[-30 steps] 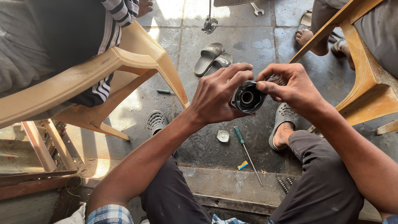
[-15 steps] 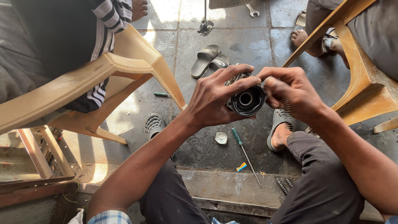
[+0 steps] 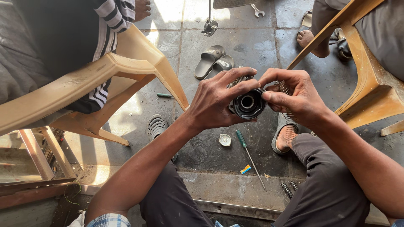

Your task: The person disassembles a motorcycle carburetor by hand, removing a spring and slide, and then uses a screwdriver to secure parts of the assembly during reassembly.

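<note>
A black round machine part [image 3: 247, 104] with a hollow centre is held up between both hands above the floor. My left hand [image 3: 216, 101] wraps its left side, fingers over the top. On the right rim my right hand [image 3: 294, 97] pinches it with thumb and forefinger; a metal coil spring [image 3: 285, 88] shows between those fingers. Below on the stone floor lie a green-handled screwdriver [image 3: 248, 153], a small white cap [image 3: 224, 140] and two small dark springs [image 3: 289, 188].
A tan plastic chair [image 3: 105, 80] with a seated person in a striped top stands at left. Another tan chair [image 3: 370, 80] with a person is at right. Grey slippers [image 3: 212, 62] lie ahead, a wrench [image 3: 257, 11] farther off. A metal frame [image 3: 38, 155] stands lower left.
The part and both hands have shifted slightly; my right fingers have moved onto the part's right rim. The view has tilted a little.
</note>
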